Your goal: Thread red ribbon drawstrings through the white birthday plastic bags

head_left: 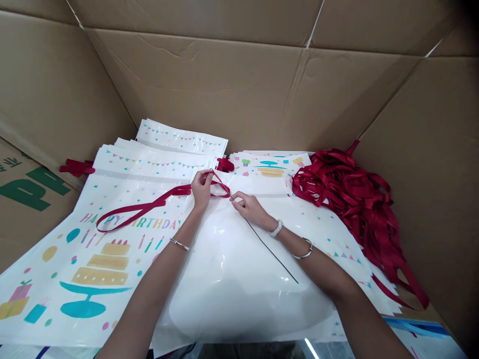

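Observation:
My left hand (202,188) pinches a dark red ribbon (130,218), which loops out to the left over the printed sheets. A narrower stretch of the ribbon runs from my left fingers to the fingertips of my right hand (251,208). My right hand is closed on a thin dark rod (273,253) that slants down to the right. How the rod's upper end meets the ribbon is too small to tell. Under both hands lies a glossy white plastic bag (239,289), blank side up.
Left lies a stack of white birthday-print bags (157,174); more printed bags (269,164) lie behind. A heap of red ribbons (348,199) spreads at the right. Cardboard walls (224,85) rise at the back and sides. A blue-edged plastic item (422,328) lies lower right.

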`<act>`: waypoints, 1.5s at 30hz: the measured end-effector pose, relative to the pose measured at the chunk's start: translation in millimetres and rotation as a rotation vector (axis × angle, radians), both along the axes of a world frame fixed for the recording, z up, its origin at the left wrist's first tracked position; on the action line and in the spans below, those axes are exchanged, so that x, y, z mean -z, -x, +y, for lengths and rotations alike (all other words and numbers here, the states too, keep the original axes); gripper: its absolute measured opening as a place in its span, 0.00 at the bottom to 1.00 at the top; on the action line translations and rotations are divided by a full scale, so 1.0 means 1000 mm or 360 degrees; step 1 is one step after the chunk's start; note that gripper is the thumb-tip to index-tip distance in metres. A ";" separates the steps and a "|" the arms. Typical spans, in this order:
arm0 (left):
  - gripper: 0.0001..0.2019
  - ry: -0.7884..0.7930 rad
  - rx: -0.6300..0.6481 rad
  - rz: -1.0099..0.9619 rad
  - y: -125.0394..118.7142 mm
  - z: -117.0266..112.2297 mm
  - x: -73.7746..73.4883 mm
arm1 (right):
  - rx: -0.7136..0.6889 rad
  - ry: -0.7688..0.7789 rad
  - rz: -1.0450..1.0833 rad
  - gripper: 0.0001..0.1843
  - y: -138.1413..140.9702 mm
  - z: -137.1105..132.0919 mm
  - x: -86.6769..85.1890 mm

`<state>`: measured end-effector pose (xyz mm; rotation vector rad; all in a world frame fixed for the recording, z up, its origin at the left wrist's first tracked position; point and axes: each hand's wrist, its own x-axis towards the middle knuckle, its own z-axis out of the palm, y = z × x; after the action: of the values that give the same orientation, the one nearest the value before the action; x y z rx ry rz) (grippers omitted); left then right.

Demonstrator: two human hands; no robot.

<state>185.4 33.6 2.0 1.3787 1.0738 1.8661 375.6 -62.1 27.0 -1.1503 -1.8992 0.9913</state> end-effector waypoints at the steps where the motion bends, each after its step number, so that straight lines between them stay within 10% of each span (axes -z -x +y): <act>1: 0.05 0.0013 -0.0005 0.0002 0.000 0.000 0.000 | -0.0002 -0.0010 -0.0003 0.12 0.000 0.000 0.000; 21: 0.10 0.0069 0.0210 -0.0373 -0.019 -0.009 -0.002 | 0.0050 -0.0122 -0.0154 0.06 0.010 -0.001 0.002; 45: 0.11 0.0984 0.0829 -0.1748 -0.014 -0.004 -0.022 | 0.0224 -0.0321 -0.0919 0.13 0.018 -0.010 -0.010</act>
<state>199.5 29.9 24.4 0.1324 0.5287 1.3589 357.2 -71.8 36.6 -1.5341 -2.2517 0.3954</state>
